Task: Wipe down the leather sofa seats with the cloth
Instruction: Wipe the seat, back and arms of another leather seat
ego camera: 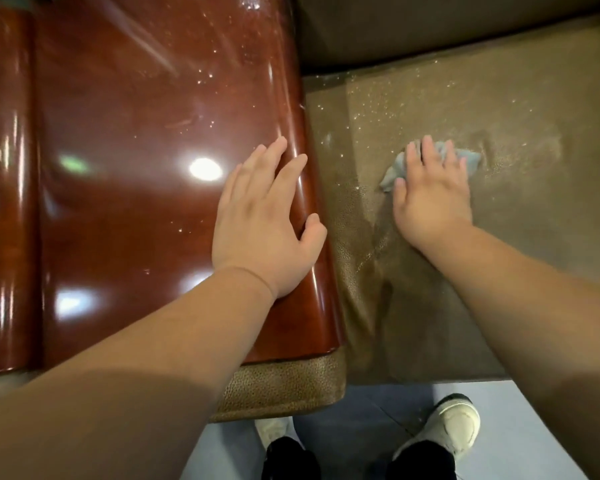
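Right hand (432,192) flat, fingers straight, pressing the blue cloth (395,171) onto the brown leather seat (520,237), left-centre area. Left hand (262,223) spread flat on the glossy wooden armrest (136,133), holding nothing. Specks show toward the seat's back; I'd judge most wiping remains.

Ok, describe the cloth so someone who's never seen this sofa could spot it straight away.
Start at the glossy red-brown wooden armrest on the left, then move right onto the olive-brown leather seat. Partway across it, the right hand presses flat on a small crumpled cloth. It is pale blue-grey, the only soft, light-coloured thing on the dark seat.
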